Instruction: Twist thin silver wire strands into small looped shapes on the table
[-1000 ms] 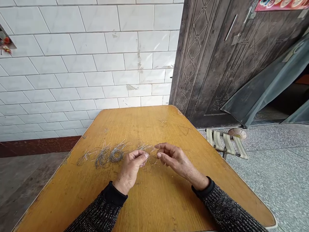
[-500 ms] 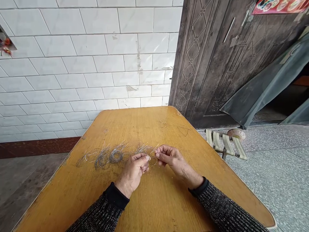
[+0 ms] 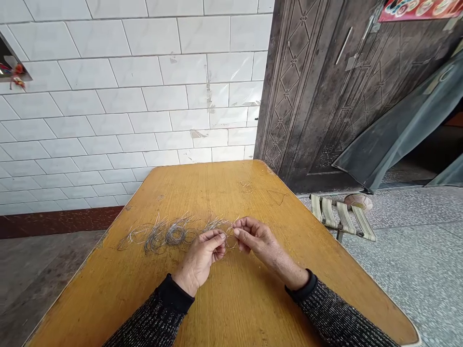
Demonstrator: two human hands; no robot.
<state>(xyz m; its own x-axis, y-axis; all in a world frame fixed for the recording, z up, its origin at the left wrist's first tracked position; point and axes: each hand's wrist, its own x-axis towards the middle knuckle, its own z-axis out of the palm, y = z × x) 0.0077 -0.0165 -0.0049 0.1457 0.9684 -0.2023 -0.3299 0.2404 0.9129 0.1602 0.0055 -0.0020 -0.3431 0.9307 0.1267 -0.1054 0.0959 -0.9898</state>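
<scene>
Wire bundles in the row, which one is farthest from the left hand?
The loose wire bundle at the row's left end. The others in the row all lie nearer the left hand.

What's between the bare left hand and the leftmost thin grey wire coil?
At least two denser grey wire coils, on the brown wooden table, in the head view.

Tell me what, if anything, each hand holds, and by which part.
The left hand appears to pinch a thin wire; which part of it is too fine to tell. Whether the right hand grips any wire cannot be told.
</scene>
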